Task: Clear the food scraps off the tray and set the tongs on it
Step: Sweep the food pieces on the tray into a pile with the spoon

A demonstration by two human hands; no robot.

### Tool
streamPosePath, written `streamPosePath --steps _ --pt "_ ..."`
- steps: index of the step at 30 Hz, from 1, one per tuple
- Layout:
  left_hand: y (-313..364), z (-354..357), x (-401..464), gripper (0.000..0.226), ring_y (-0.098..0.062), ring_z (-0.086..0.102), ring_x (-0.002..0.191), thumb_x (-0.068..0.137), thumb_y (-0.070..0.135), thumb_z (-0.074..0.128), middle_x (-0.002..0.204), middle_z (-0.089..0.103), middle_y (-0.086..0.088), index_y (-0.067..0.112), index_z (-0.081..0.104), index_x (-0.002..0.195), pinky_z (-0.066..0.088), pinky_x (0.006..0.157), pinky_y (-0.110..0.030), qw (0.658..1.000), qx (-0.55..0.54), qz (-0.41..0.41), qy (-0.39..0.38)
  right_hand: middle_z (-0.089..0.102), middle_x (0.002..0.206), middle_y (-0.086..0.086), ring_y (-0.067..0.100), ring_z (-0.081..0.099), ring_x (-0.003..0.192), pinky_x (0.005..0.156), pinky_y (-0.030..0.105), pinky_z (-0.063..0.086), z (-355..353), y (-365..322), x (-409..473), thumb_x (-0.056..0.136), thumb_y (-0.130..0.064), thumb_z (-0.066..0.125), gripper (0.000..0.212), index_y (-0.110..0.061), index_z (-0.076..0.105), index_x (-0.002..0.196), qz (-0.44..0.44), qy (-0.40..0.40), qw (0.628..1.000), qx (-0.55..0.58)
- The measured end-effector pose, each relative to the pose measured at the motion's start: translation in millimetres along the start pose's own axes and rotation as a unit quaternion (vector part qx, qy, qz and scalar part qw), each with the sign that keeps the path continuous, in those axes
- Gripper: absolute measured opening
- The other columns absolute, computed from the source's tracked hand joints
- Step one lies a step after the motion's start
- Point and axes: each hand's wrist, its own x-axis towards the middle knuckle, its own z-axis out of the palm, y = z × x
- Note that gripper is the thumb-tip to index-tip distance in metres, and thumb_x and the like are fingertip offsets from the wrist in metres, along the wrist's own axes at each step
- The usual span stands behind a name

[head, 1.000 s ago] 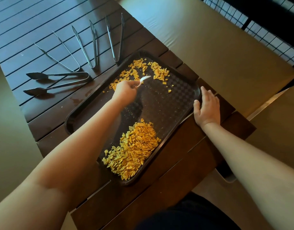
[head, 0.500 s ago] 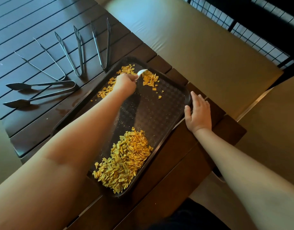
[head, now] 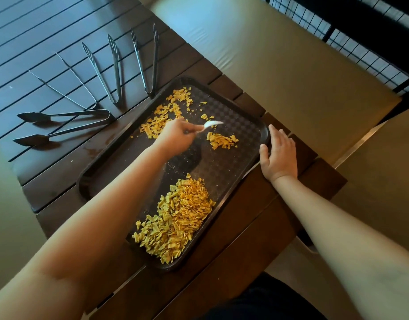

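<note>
A dark brown tray (head: pixel 242 125) lies at an angle on the wooden table. A large pile of yellow food scraps (head: pixel 178 218) sits at its near end. Thinner scraps (head: pixel 162 121) are scattered at the far end, and a small clump (head: pixel 222 140) lies beside the spoon. My left hand (head: pixel 175 137) grips a white plastic spoon (head: pixel 211 124) over the tray's middle. My right hand (head: pixel 278 153) rests flat with straight fingers against the tray's right rim. Several metal tongs (head: pixel 115 70) lie on the table beyond the tray.
The slatted dark wooden table (head: pixel 48 33) extends to the far left. A beige cushioned bench (head: pixel 279 54) runs along the right, with a black wire grid (head: pixel 360 31) behind it. Wide-tipped tongs (head: pixel 60 125) lie nearest the tray's left edge.
My left hand has drawn the spoon back from the far end toward the tray's middle, dragging a small clump of scraps with it. My right hand stays on the rim.
</note>
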Motion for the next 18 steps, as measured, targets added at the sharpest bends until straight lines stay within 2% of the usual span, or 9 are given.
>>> streamPosePath --steps 2,4,6,9,10,14,18 --pt "-3 -1 2 0.028 -0.007 0.044 0.071 0.095 0.015 0.049 0.104 0.051 -0.005 0.02 0.064 0.119 0.035 0.053 -0.013 0.996 -0.019 -0.039 0.074 0.034 0.15 0.01 0.025 0.024 0.142 0.116 0.044 0.015 0 0 0 0.091 -0.039 0.027 0.062 -0.011 0.03 0.146 0.001 -0.001 1.0 -0.002" --pt "-4 -1 4 0.032 -0.006 0.045 0.072 0.096 0.012 0.045 0.119 0.051 -0.007 0.019 0.061 0.123 0.035 0.052 -0.011 0.992 -0.015 -0.08 0.096 0.035 0.15 0.01 0.025 0.024 0.142 0.116 0.044 0.016 0 -1 -1 0.091 -0.039 0.027 0.062 -0.011 0.03 0.146 -0.001 0.0 1.0 0.0" --pt "-2 1 6 0.033 -0.004 0.046 0.067 0.097 0.011 0.044 0.118 0.053 -0.005 0.018 0.059 0.125 0.038 0.052 -0.011 0.992 -0.016 -0.093 0.078 0.035 0.15 0.01 0.025 0.024 0.142 0.116 0.044 0.016 0 0 0 0.091 -0.039 0.026 0.062 -0.01 0.03 0.146 -0.001 0.001 1.0 0.001" --pt "3 5 3 0.031 -0.007 0.045 0.064 0.096 0.014 0.048 0.086 0.051 0.009 0.018 0.061 0.123 0.043 0.057 -0.019 0.998 -0.01 -0.061 0.022 0.035 0.15 0.01 0.025 0.024 0.142 0.116 0.043 0.014 -1 -1 -1 0.091 -0.039 0.026 0.062 -0.011 0.03 0.146 0.001 0.0 1.0 0.001" --pt "3 6 1 0.03 -0.007 0.045 0.065 0.096 0.015 0.049 0.082 0.048 0.01 0.02 0.062 0.122 0.042 0.057 -0.018 0.999 0.005 -0.043 0.001 0.034 0.15 0.01 0.025 0.024 0.142 0.116 0.042 0.014 0 -1 -1 0.091 -0.039 0.026 0.062 -0.011 0.03 0.146 0.001 0.0 1.0 0.001" --pt "0 8 -12 0.029 -0.008 0.045 0.069 0.095 0.018 0.05 0.087 0.043 0.006 0.025 0.064 0.119 0.039 0.059 -0.018 0.997 0.057 0.005 -0.058 0.035 0.149 0.01 0.025 0.025 0.141 0.116 0.042 0.014 1 0 -1 0.091 -0.039 0.027 0.061 -0.012 0.031 0.145 0.0 0.003 1.0 -0.003" --pt "-6 6 -24 0.027 -0.008 0.044 0.073 0.094 0.019 0.053 0.085 0.043 0.005 0.027 0.065 0.116 0.036 0.061 -0.02 0.994 0.064 0.014 -0.088 0.036 0.149 0.01 0.026 0.026 0.141 0.115 0.043 0.015 0 0 0 0.091 -0.038 0.027 0.061 -0.011 0.031 0.145 -0.003 0.003 1.0 0.0"
